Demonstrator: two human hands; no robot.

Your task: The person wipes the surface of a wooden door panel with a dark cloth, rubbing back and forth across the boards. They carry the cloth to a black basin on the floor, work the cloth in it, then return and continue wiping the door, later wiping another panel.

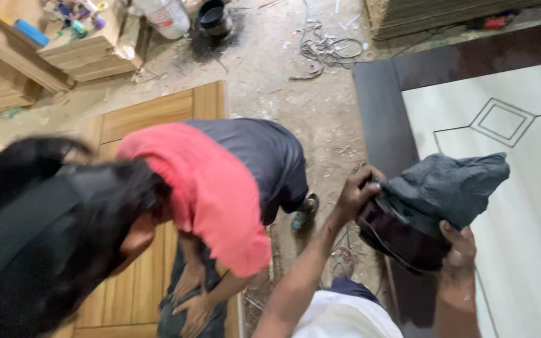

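We look down on a dusty workshop floor [295, 106] strewn with shavings and a tangle of wire [327, 50]. A pale door panel [508, 156] with a dark border and engraved lines lies at right. A white jug [167, 15] stands by the top edge. Our left hand [358, 191] and right hand [458, 247] both clamp a dark bundled cloth [439, 200] over the panel's left edge. A bending co-worker [220, 181] is beside us.

The crumpled cloth [452, 181] is dark grey, and the folded piece [402, 241] below it is deep maroon. The door panel [521, 206] is pale whitish with thin dark line patterns and a dark brown border. The co-worker's shirt [208, 188] is red and navy. The other door [151, 116] is honey-coloured wood.
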